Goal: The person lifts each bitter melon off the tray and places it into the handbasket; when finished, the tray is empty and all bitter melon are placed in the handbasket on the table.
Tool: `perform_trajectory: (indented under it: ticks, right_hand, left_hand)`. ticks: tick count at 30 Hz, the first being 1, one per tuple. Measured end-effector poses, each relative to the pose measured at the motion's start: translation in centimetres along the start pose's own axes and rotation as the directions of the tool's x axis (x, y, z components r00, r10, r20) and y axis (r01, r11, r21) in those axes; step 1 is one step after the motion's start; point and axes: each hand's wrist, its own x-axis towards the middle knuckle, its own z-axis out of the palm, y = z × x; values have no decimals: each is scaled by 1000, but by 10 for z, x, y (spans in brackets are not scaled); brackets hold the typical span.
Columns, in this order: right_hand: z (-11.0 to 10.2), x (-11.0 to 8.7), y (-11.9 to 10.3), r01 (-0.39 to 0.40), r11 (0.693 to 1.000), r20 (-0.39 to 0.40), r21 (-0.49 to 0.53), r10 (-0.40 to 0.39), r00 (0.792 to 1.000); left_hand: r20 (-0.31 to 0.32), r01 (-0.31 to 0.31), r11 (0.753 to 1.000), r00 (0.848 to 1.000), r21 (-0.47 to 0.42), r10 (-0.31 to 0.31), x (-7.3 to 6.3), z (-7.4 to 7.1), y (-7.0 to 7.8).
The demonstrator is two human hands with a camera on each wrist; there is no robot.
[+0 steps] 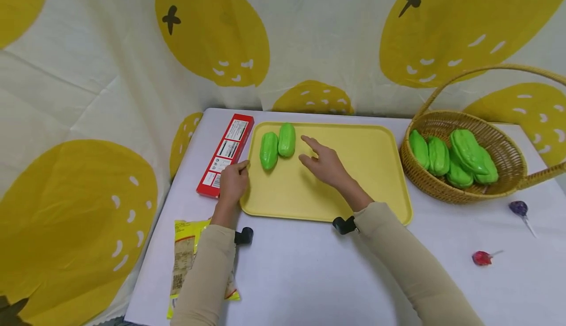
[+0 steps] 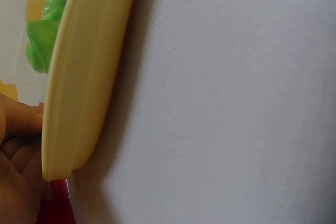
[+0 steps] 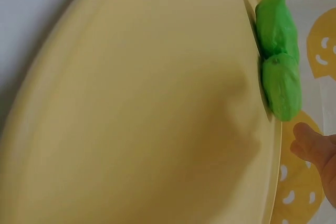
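Two green ribbed starfruit lie side by side at the upper left of the yellow tray: the left starfruit (image 1: 268, 151) and the right starfruit (image 1: 287, 140). At the left edge of the tray (image 1: 283, 200), my left hand (image 1: 233, 183) pinches the rim, as the left wrist view also shows with the rim (image 2: 79, 87) at the fingers. Just right of the starfruit, my right hand (image 1: 327, 166) hovers over the tray, its fingers loosely spread and holding nothing. In the right wrist view the right hand (image 3: 320, 156) stands apart from the near starfruit (image 3: 282, 87).
A wicker basket (image 1: 460, 195) with a tall handle holds several starfruit (image 1: 468, 151) right of the tray. Left lies a red box (image 1: 230, 139); a yellow packet (image 1: 183, 257) is partly under the left forearm. Purple (image 1: 518, 208) and red (image 1: 482, 257) lollipops lie at the right.
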Motion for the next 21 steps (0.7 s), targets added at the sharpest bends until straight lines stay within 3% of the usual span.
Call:
perform_trajectory:
  ticks: [10, 21]
  right_hand:
    - [18, 20, 0, -24, 998, -24, -54, 23, 999]
    - [33, 37, 1, -45, 997, -20, -66, 44, 999]
  left_hand:
    - [-23, -60, 998, 998, 18, 60, 2, 2, -1]
    - [-33, -45, 998, 998, 32, 46, 2, 2, -2]
